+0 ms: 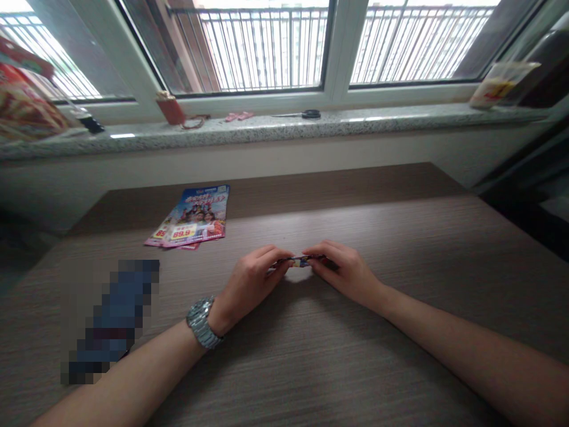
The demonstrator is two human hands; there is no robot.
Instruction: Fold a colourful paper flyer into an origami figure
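A narrow folded paper strip with coloured print is held level just above the table, its middle showing between my two hands. My left hand, with a metal watch on the wrist, pinches one end between thumb and fingers. At the other end, my right hand pinches it the same way. The fingers hide both ends of the strip. Beyond my left hand lie several overlapping printed flyers, blue and pink.
The brown wooden table meets the wall under a window. A blurred-out blue object lies beside my left forearm. On the stone sill are scissors, pink pieces, a red container and a plastic cup.
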